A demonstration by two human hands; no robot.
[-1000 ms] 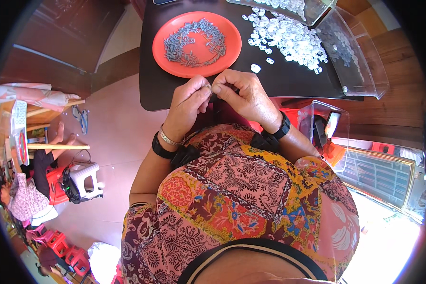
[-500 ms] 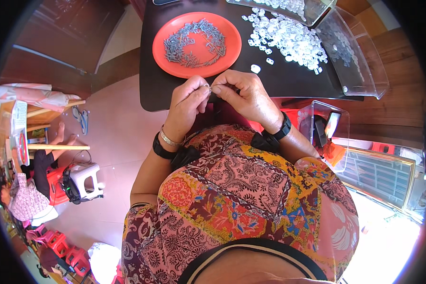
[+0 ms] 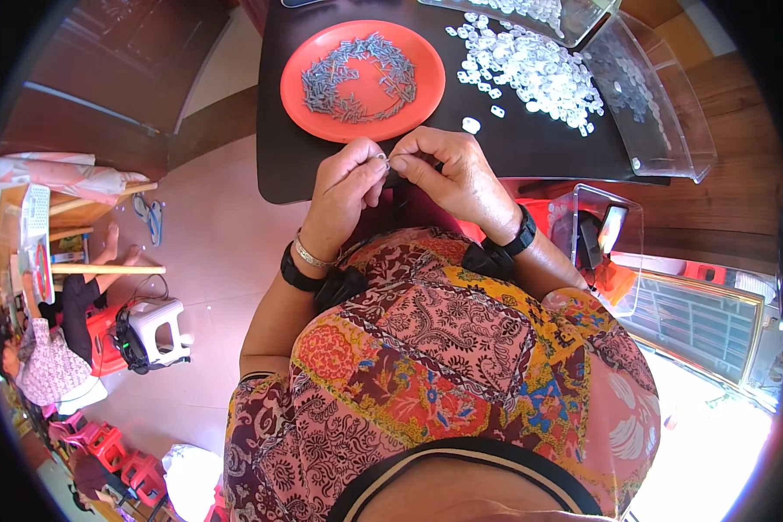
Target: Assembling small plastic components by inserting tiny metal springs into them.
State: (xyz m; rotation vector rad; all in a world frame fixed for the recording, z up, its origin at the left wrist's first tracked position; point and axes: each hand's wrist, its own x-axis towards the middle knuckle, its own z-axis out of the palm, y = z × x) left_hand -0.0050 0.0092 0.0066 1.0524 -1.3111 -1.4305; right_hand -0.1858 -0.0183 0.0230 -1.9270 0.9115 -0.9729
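Nearest the camera is the person's own patterned blouse (image 3: 444, 365), bright with red, yellow and blue print, filling the lower middle of the view. Both forearms rise from it toward the table edge. The left hand (image 3: 344, 196) wears a black band and a thin metal bangle (image 3: 309, 257) at the wrist; the right hand (image 3: 457, 174) wears a black watch (image 3: 522, 235). The two hands meet at the fingertips, pinched narrow around a tiny piece (image 3: 386, 161) held between them just over the near edge of the dark table (image 3: 278, 157); the piece is too small to tell its kind, though it looks pale and metallic.

Just beyond the hands, on the table, sits a round orange plate (image 3: 317, 122) carrying a ring of small grey metal parts (image 3: 357, 74). To the right of the plate lies a loose scatter of small clear-white plastic pieces (image 3: 531, 70), with two strays near the right hand. Farther right, a clear plastic tray (image 3: 661, 113) rests at the table's corner, and another clear container (image 3: 557, 13) shows at the top edge.

The floor (image 3: 209, 226) is pinkish tile. At the left stand a white stool (image 3: 152, 326) and red stools (image 3: 104, 444), with another person (image 3: 48, 370) seated there. At the right are a clear box (image 3: 600, 235) and a grille-like frame (image 3: 696, 322) in strong light.
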